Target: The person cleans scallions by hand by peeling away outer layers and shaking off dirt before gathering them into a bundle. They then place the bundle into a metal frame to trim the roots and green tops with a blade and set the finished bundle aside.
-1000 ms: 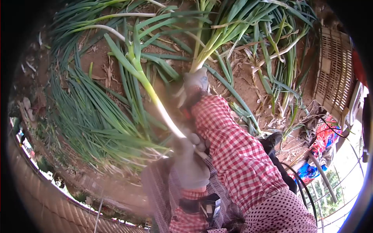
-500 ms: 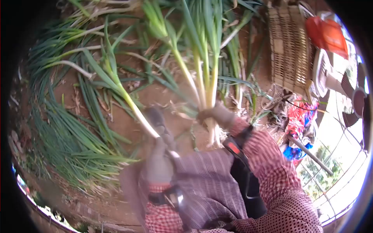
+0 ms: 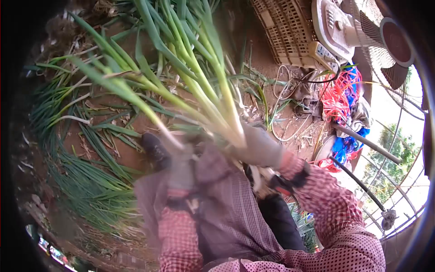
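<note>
My right hand point(image 3: 260, 147), gloved in grey, is closed round the lower white stems of a bunch of green onions point(image 3: 199, 81), whose leaves point up and away. My left hand point(image 3: 182, 170), also gloved and blurred by motion, is closed on the white end of a single green onion point(image 3: 136, 100) that slants up to the left. The two hands are apart, both above the striped apron point(image 3: 235, 204) on my lap. The roots below my right hand are partly hidden.
Green onions point(image 3: 90, 181) lie in a curved heap on the soil at left. A wicker basket point(image 3: 285, 31), a fan point(image 3: 394, 43) and a power strip point(image 3: 324, 56) are at upper right. Red and blue string point(image 3: 337, 102) and a metal rod point(image 3: 369, 144) lie at right, near wire mesh.
The bunch and my right hand have come nearer my lap, with the leaves tilting more to the left. My left hand has risen slightly with its onion. The view has shifted.
</note>
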Demonstrator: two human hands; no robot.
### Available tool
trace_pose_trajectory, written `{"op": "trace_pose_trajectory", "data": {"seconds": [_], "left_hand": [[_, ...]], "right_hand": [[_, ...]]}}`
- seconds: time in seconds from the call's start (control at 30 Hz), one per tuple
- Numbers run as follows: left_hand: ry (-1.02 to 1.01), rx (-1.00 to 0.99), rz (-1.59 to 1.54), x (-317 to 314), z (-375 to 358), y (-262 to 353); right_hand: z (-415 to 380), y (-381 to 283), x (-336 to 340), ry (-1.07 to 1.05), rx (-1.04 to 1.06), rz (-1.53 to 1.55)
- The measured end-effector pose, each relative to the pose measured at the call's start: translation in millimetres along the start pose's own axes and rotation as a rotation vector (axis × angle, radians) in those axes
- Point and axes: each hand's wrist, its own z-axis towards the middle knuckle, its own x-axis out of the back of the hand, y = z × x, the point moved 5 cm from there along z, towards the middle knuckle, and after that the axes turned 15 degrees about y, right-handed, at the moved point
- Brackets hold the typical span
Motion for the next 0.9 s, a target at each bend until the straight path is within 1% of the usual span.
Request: {"op": "trace_pose_trajectory", "data": {"seconds": [0.03,0.07,0.1,0.13,0.17,0.2,0.27,0.3,0.33,0.37,0.4,0.43,0.5,0.53,0.57,0.6,0.67,0.7,0.8,0.83,0.87,0.9], "left_hand": [[-0.112,0.056,-0.019,-11.1,11.1,-21.9],[-0.222,0.113,-0.032,-22.0,21.5,-43.7],[-0.203,0.163,-0.106,-33.8,26.0,-42.7],[-0.182,0.211,-0.182,-45.8,30.6,-41.5],[-0.180,0.261,-0.225,-44.1,45.7,-53.6],[-0.180,0.313,-0.269,-40.6,59.8,-66.6],[-0.159,0.347,-0.054,-30.5,81.6,-85.6],[-0.180,0.301,0.076,-26.1,88.8,-94.2],[-0.201,0.254,0.206,-24.0,94.4,-99.8],[-0.256,0.132,0.367,-25.7,100.6,-100.3],[-0.159,0.285,0.302,-20.4,103.0,-109.3],[-0.045,0.428,0.226,-25.0,97.1,-104.9],[-0.124,0.325,0.233,-4.8,104.8,-124.4],[-0.106,0.372,0.163,-7.8,103.3,-125.2],[-0.085,0.419,0.092,-10.6,102.0,-126.2],[-0.063,0.464,0.022,-13.3,100.6,-127.2],[-0.096,0.366,0.048,-26.8,98.6,-118.6],[-0.103,0.416,0.072,-29.3,102.6,-121.3],[-0.027,0.484,0.093,-50.0,88.2,-107.9],[-0.043,0.495,0.001,-53.3,84.1,-107.2],[-0.056,0.512,-0.005,-55.9,81.0,-103.6],[-0.068,0.532,-0.012,-58.0,77.5,-99.9]], "right_hand": [[22.0,17.9,-23.2,-0.005,0.114,-0.032],[46.2,43.6,-48.2,-0.049,0.113,-0.020],[70.3,67.9,-72.7,-0.093,0.113,-0.008],[78.9,78.3,-77.1,-0.141,0.039,0.022],[87.8,89.4,-81.7,-0.185,-0.037,0.049],[92.0,94.5,-85.1,-0.131,0.051,0.048],[93.0,105.9,-91.3,-0.030,0.221,0.033],[90.4,110.7,-93.9,-0.007,0.214,0.046],[86.4,116.3,-95.0,-0.032,0.131,0.047],[84.3,118.9,-93.6,-0.050,0.052,0.051],[82.8,121.5,-92.3,-0.065,-0.024,0.060],[82.4,126.2,-89.3,-0.009,-0.001,0.102],[85.2,141.6,-85.4,-0.090,-0.101,0.368],[85.7,140.3,-80.9,-0.130,-0.152,0.500],[85.1,142.8,-75.5,-0.158,-0.236,0.518],[82.5,136.8,-74.0,-0.097,-0.189,0.546],[77.8,123.2,-74.3,0.024,-0.082,0.592],[74.9,118.9,-70.2,-0.005,0.053,0.462],[93.6,137.9,-57.3,-0.139,-0.140,0.097],[102.8,163.1,-60.0,-0.100,-0.210,0.291],[100.2,170.7,-53.0,-0.105,-0.337,0.610],[99.2,175.7,-45.9,-0.106,-0.342,0.681]]}}
